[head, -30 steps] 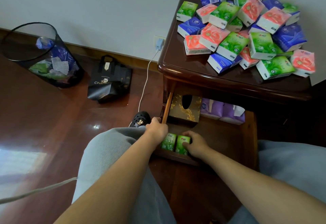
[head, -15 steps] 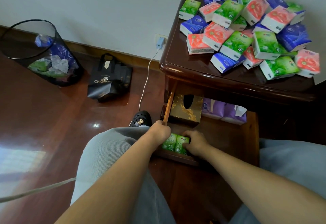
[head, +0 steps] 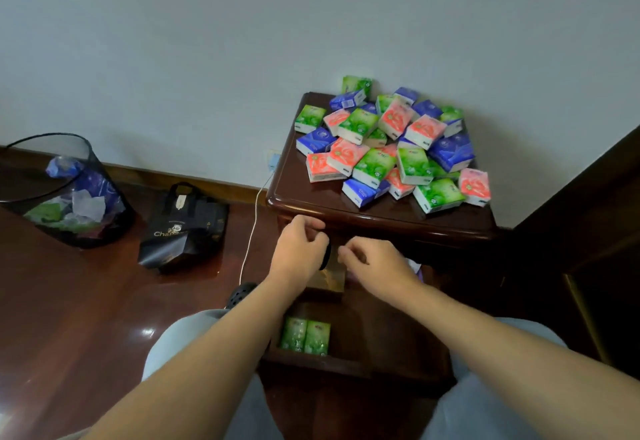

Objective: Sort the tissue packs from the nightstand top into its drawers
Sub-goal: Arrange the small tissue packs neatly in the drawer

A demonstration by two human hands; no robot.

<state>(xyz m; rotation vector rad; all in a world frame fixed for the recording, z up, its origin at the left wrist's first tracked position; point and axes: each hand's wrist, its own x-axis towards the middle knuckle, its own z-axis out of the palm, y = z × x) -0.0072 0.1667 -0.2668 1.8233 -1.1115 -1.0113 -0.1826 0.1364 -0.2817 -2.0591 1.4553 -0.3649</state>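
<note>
Hovering side by side below the dark wooden nightstand [head: 381, 221] edge, the left hand [head: 299, 249] and right hand [head: 374, 259] show loosely curled, empty fingers. At 6 o'clock from them, two green tissue packs [head: 305, 335] stand in the open wooden drawer [head: 381, 335]. At 1 o'clock, the heap of green, pink and blue tissue packs [head: 391, 148] covers the top.

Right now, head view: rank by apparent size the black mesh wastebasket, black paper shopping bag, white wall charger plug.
1. Black mesh wastebasket, though it sits nearer the frame edge, so wide-angle stretch may exaggerate it.
2. Black paper shopping bag, somewhat smaller.
3. White wall charger plug, clearly smallest.
</note>
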